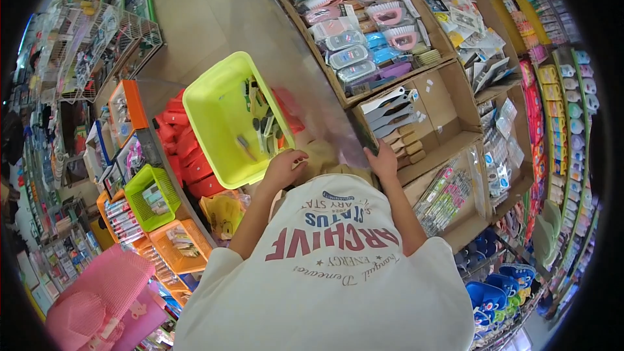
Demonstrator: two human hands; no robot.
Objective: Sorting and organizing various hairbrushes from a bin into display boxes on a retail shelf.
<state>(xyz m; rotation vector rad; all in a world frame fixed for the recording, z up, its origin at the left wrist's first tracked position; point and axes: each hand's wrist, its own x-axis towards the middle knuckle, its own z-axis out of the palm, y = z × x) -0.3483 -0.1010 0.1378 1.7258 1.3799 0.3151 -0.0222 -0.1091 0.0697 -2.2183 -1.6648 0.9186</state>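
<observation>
My left hand (286, 169) is beside the near right corner of a lime-green plastic tub (207, 107). Its fingers are loosely curled and slightly apart, with nothing visible in them. Several brushes (258, 129) and other small items lie inside the tub, mostly along its right side. My right hand (383, 162) rests at the left edge of an open cardboard box (441, 112); its fingertips are partly hidden. Inside that box, grey-headed utensils (392, 116) lie above several wooden-handled brushes (409, 144).
A larger cardboard box (336, 90) of packaged scrub brushes (387, 13) adjoins at the top. Below my right hand's box are bagged pens or sticks (446, 195). Red packages (192, 146) lie around the tub. Baskets (151, 200) stand left; wire racks (112, 34) rise at upper left.
</observation>
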